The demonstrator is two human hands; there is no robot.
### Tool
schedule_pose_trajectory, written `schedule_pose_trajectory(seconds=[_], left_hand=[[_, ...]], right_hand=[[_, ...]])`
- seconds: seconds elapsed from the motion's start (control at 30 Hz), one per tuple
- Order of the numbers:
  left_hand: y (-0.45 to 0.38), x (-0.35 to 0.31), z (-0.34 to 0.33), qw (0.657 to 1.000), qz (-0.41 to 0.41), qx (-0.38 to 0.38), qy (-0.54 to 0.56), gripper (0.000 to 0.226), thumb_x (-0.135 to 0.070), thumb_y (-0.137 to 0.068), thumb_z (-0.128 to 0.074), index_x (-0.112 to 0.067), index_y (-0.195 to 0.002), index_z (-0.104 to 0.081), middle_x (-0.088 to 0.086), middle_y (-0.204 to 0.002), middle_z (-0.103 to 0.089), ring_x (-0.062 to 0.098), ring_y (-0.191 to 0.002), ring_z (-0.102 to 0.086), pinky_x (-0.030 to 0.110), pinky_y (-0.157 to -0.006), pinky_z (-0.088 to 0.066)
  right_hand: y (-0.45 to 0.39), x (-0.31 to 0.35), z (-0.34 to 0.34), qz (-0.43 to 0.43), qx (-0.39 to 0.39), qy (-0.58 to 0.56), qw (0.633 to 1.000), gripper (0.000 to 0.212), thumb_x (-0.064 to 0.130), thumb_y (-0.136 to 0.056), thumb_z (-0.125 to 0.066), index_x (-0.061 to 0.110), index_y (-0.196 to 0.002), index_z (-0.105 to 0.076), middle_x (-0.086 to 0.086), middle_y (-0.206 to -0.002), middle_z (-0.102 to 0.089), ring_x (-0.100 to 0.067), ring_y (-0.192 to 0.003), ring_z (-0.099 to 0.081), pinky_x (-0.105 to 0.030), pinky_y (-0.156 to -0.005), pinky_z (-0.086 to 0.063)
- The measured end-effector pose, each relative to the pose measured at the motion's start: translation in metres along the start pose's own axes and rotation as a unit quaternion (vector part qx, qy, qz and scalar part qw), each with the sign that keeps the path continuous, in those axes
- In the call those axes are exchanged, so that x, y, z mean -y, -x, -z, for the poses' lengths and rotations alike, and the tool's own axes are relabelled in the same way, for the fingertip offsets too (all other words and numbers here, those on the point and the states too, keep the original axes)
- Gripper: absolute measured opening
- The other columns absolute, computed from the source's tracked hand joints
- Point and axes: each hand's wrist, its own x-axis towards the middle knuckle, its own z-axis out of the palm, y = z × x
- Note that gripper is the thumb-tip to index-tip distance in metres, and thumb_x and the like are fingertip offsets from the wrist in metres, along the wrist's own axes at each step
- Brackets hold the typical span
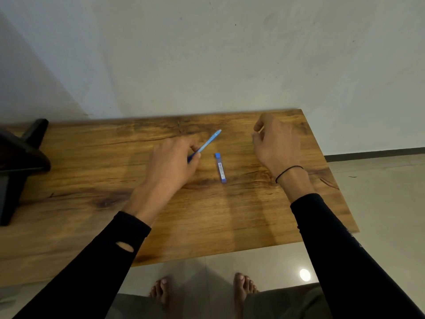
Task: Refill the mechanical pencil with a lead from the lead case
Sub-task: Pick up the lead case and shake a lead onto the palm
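Note:
A light blue mechanical pencil (209, 141) points up and to the right, its lower end gripped in my left hand (172, 161) above the wooden table (92, 162). A slim blue lead case (220, 168) lies flat on the table just right of that hand, its cap end away from me. My right hand (274, 143) hovers to the right of the case, fingers curled with thumb and forefinger close together. Whether anything small is pinched between them cannot be made out.
A dark object on a black stand (20, 164) sits at the table's left end. A pale wall runs behind the table. The table's right edge and front edge drop to a tiled floor, where bare feet (202, 291) show.

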Motion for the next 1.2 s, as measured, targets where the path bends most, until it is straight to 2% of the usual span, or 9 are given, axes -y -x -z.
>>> schedule_pose_trajectory(seconds=[0.1, 0.3, 0.4, 0.63, 0.8, 0.93, 1.03, 1.13, 1.2], left_hand=[[0.001, 0.005, -0.002, 0.997, -0.007, -0.019, -0.075, 0.009, -0.029, -0.098, -0.074, -0.023, -0.103, -0.077, 0.001, -0.090, -0.077, 0.030, -0.086, -0.074, 0.034, -0.068, -0.041], [0.001, 0.007, -0.013, 0.993, 0.008, -0.005, -0.114, 0.017, -0.034, -0.100, -0.071, -0.022, -0.112, -0.073, 0.002, -0.101, -0.061, 0.024, -0.086, -0.063, 0.038, -0.067, -0.043], [0.001, 0.006, -0.014, 0.993, 0.005, 0.006, -0.119, 0.019, -0.034, -0.101, -0.069, -0.022, -0.115, -0.070, 0.002, -0.105, -0.060, 0.024, -0.091, -0.064, 0.043, -0.073, -0.056], [0.001, 0.004, -0.016, 0.993, 0.016, 0.011, -0.120, 0.024, -0.037, -0.099, -0.071, -0.024, -0.119, -0.066, 0.002, -0.111, -0.061, 0.022, -0.094, -0.064, 0.043, -0.078, -0.060], [0.000, 0.001, -0.014, 0.993, 0.038, 0.010, -0.110, 0.032, -0.042, -0.095, -0.074, -0.026, -0.122, -0.067, 0.001, -0.116, -0.062, 0.018, -0.097, -0.062, 0.034, -0.073, -0.047], [0.001, -0.001, -0.003, 0.992, 0.007, -0.072, -0.107, 0.026, -0.042, -0.095, -0.074, -0.023, -0.112, -0.072, 0.001, -0.107, -0.068, 0.023, -0.094, -0.066, 0.035, -0.066, -0.038], [-0.002, -0.004, 0.002, 0.995, 0.001, -0.098, -0.010, 0.017, -0.041, -0.096, -0.072, -0.025, -0.098, -0.076, -0.007, -0.091, -0.071, 0.013, -0.081, -0.066, 0.030, -0.065, -0.041], [-0.008, -0.009, 0.000, 0.982, 0.059, -0.046, 0.176, 0.017, -0.042, -0.096, -0.071, -0.033, -0.083, -0.077, -0.021, -0.072, -0.072, -0.005, -0.067, -0.064, 0.021, -0.060, -0.044], [-0.011, -0.009, -0.004, 0.960, 0.096, -0.007, 0.264, 0.021, -0.040, -0.095, -0.074, -0.033, -0.076, -0.079, -0.021, -0.066, -0.075, -0.009, -0.062, -0.064, 0.012, -0.056, -0.044]], right_hand=[[0.007, 0.016, -0.006, 0.018, 0.039, -0.008, 0.999, 0.008, 0.028, -0.099, -0.065, 0.022, -0.094, -0.064, -0.002, -0.090, -0.070, -0.029, -0.085, -0.065, -0.032, -0.065, -0.039], [0.029, 0.048, -0.020, 0.029, 0.143, 0.000, 0.989, 0.029, 0.045, -0.091, -0.071, 0.018, -0.092, -0.061, -0.005, -0.097, -0.068, -0.033, -0.091, -0.064, -0.038, -0.072, -0.049], [0.037, 0.057, -0.026, 0.033, 0.180, 0.017, 0.983, 0.034, 0.045, -0.093, -0.072, 0.018, -0.092, -0.051, -0.008, -0.102, -0.064, -0.035, -0.100, -0.062, -0.042, -0.077, -0.048], [0.033, 0.056, -0.026, 0.014, 0.173, 0.000, 0.985, 0.029, 0.032, -0.091, -0.074, 0.018, -0.079, -0.052, -0.003, -0.083, -0.057, -0.030, -0.085, -0.059, -0.038, -0.069, -0.048], [0.028, 0.051, -0.025, 0.022, 0.145, -0.038, 0.988, 0.029, 0.029, -0.080, -0.077, 0.019, -0.067, -0.054, 0.000, -0.071, -0.061, -0.024, -0.069, -0.061, -0.030, -0.053, -0.035], [0.024, 0.046, -0.019, 0.076, 0.115, -0.038, 0.990, 0.013, 0.028, -0.080, -0.076, 0.023, -0.080, -0.064, 0.005, -0.077, -0.068, -0.020, -0.074, -0.066, -0.036, -0.063, -0.052], [0.024, 0.044, -0.016, 0.121, 0.111, -0.059, 0.985, 0.012, 0.028, -0.081, -0.075, 0.025, -0.087, -0.064, 0.009, -0.080, -0.068, -0.018, -0.074, -0.067, -0.043, -0.065, -0.059], [0.023, 0.043, -0.014, 0.160, 0.105, -0.086, 0.978, 0.012, 0.026, -0.084, -0.073, 0.024, -0.092, -0.064, 0.009, -0.081, -0.069, -0.017, -0.075, -0.067, -0.045, -0.065, -0.059], [0.022, 0.043, -0.013, 0.177, 0.101, -0.109, 0.973, 0.013, 0.025, -0.084, -0.072, 0.023, -0.094, -0.064, 0.008, -0.083, -0.071, -0.017, -0.077, -0.068, -0.046, -0.067, -0.059]])
